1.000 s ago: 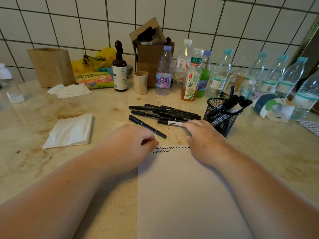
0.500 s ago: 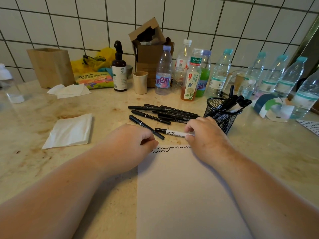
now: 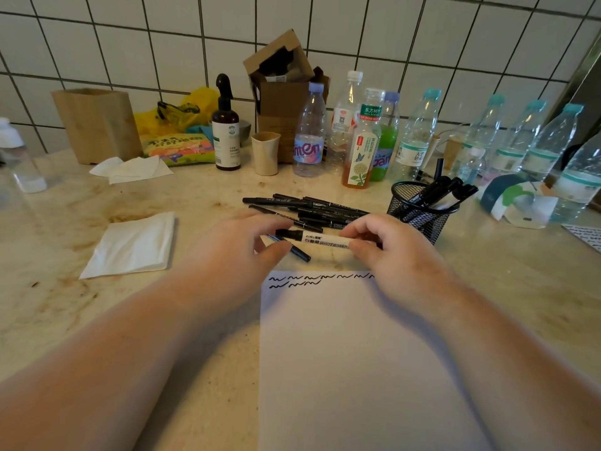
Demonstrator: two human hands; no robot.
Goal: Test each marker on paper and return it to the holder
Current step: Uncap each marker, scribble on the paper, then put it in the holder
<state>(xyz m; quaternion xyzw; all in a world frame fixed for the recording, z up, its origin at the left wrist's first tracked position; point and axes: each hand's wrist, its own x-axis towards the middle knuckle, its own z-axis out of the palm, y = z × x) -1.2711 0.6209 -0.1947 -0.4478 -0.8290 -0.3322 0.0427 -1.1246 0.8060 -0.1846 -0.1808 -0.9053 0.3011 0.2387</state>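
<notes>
Head view: at the bottom of the frame both forearms run in from the lower corners and are cut off by the edges, and the sheet of paper (image 3: 357, 353) between them also runs off the lower edge, its top corner on the right hidden under the right hand (image 3: 395, 252). Two rows of black squiggles sit along the paper's top edge. Just above that edge, at centre frame, a white-barrelled whiteboard marker (image 3: 325, 239) lies level, held between the two hands; its right end is hidden inside the right grip, whose curled fingers and thumb close round the barrel. The left hand (image 3: 242, 247) pinches the marker's black cap end with fingertips and thumb; how much of the cap it covers is hard to make out. A thin black pen (image 3: 294, 249) lies on the table (image 3: 97, 320) just below, partly hidden by the left fingers. Further up, a heap of black markers (image 3: 312, 208) lies on the table, and at centre right stands the mesh holder (image 3: 419, 211) with markers in it.
</notes>
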